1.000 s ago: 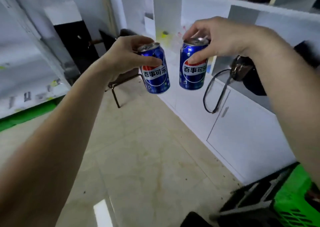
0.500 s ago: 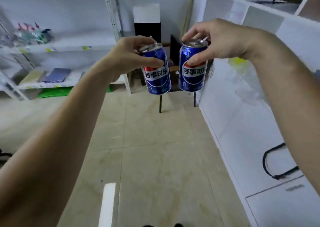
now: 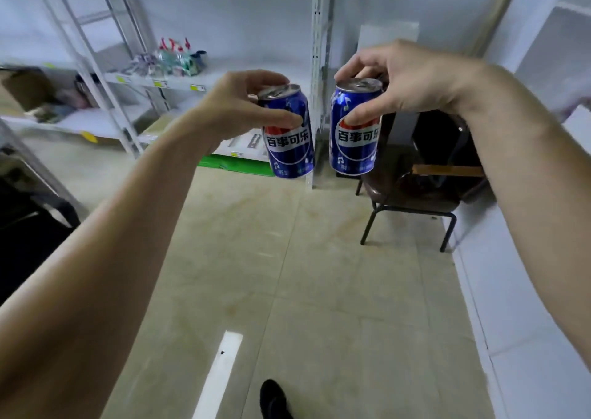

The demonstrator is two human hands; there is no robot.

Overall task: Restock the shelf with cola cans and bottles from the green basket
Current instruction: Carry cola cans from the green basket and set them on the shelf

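Note:
Two blue cola cans with red and white labels are held up in front of me at chest height. My left hand (image 3: pixel 236 105) grips the left cola can (image 3: pixel 289 140) near its top, and that can tilts slightly. My right hand (image 3: pixel 403 79) pinches the right cola can (image 3: pixel 353 137) by its rim and side, holding it upright. The cans are a small gap apart. White metal shelving (image 3: pixel 204 81) stands ahead on the left with mixed goods on it. The green basket is out of view.
A dark chair (image 3: pixel 412 191) stands ahead on the right beside a white cabinet wall (image 3: pixel 511 290). A green strip (image 3: pixel 236 164) lies under the shelving's lowest board. Beige tiled floor (image 3: pixel 287 274) stretches ahead. My dark shoe (image 3: pixel 273 399) shows at the bottom edge.
The view has swung left from the white cabinets and green basket toward the metal shelving. Both hands keep the cans held up side by side in the same grip.

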